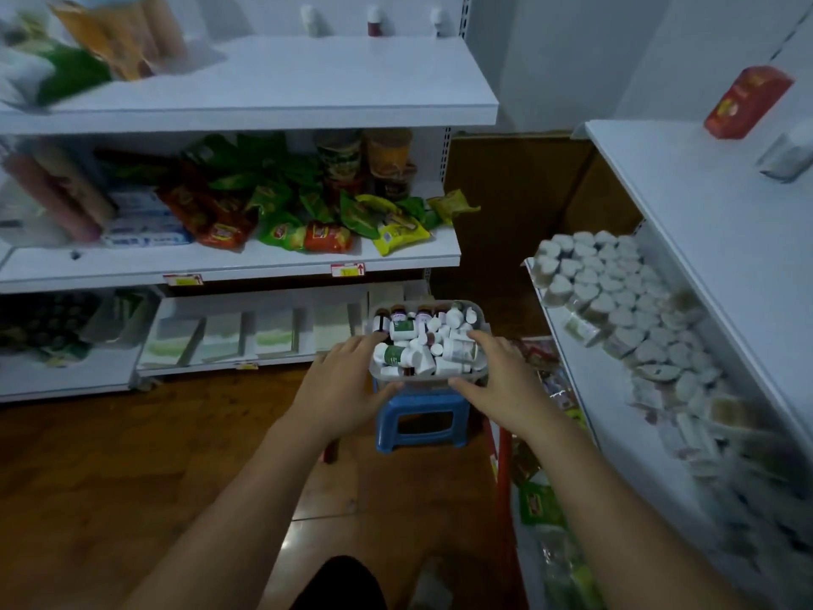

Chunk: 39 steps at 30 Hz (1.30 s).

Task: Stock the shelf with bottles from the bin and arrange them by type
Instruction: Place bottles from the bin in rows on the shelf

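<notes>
- Clear plastic bin point(422, 377), heaped with small bottles point(457, 350), sits on a blue stool point(418, 422) at lower centre of the frame.
- Left hand point(352, 380) and right hand point(497, 380) both grip the bin's near rim.
- White shelf point(286, 77) stands at upper left.

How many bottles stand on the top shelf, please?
3, along the back of the shelf: left bottle, white; middle bottle, dark red; right bottle, whitish. Others may be hidden.
</notes>
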Motion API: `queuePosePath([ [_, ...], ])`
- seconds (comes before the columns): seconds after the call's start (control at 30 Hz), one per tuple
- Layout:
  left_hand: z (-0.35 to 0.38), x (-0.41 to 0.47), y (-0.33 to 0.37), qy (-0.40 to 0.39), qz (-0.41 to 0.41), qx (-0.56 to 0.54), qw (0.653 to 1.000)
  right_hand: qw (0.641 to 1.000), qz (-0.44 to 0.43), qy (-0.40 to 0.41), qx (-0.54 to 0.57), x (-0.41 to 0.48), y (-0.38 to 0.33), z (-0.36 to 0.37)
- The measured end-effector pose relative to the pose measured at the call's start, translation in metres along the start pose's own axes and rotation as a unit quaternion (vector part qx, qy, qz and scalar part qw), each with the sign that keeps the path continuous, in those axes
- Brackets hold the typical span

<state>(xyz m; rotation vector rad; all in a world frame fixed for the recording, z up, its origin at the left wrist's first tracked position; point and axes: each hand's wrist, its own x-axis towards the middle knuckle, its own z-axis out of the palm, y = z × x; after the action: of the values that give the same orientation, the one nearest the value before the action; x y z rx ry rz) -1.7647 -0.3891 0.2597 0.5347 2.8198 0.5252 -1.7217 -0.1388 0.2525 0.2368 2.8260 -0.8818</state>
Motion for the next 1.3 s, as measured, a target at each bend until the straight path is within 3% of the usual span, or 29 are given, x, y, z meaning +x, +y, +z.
queuePosePath([
  [0.23,0.083,0.102,-0.063,-0.112,-0.042,0.015,0.993,0.997,0.047,-0.059,-0.028,0.116,0.011,0.055],
  [0.43,0.138,0.186,-0.104,-0.167,-0.02,-0.033,0.985,0.989,0.081,-0.107,-0.068,0.203,0.021,0.099],
  [0.73,0.187,0.25,-0.138,-0.244,0.019,0.014,0.97,0.966,0.029,-0.193,-0.169,0.309,0.023,0.151],
  [1.03,0.209,0.256,-0.138,-0.199,0.021,0.016,0.98,0.918,0.027,-0.255,-0.304,0.347,0.027,0.185],
  [1.3,0.199,0.249,-0.155,-0.155,0.041,-0.053,0.986,0.934,0.034,-0.23,-0.273,0.348,0.038,0.191],
])
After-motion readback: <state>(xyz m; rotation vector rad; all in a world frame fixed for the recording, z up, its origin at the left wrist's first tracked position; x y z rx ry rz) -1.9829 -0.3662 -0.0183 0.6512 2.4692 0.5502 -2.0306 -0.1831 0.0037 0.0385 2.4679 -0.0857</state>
